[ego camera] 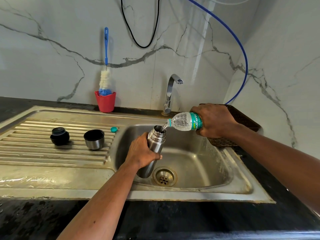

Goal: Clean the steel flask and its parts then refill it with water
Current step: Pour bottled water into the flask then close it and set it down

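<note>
Meanwhile, left hand (142, 151) gripped the steel flask (154, 149) over the sink (199, 170); right hand (213, 119) gripped the tilted water bottle (184, 121), pouring in.

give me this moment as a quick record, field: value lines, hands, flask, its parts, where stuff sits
left hand: grips steel flask, tilted over sink basin
right hand: holds plastic water bottle, tipped toward the flask mouth
water: pouring from bottle into flask
stopper: on drainboard
cup lid: on drainboard, open side up
bottle cap: on drainboard by basin edge
bottle brush: in red cup at wall
tap: no water visible
</note>
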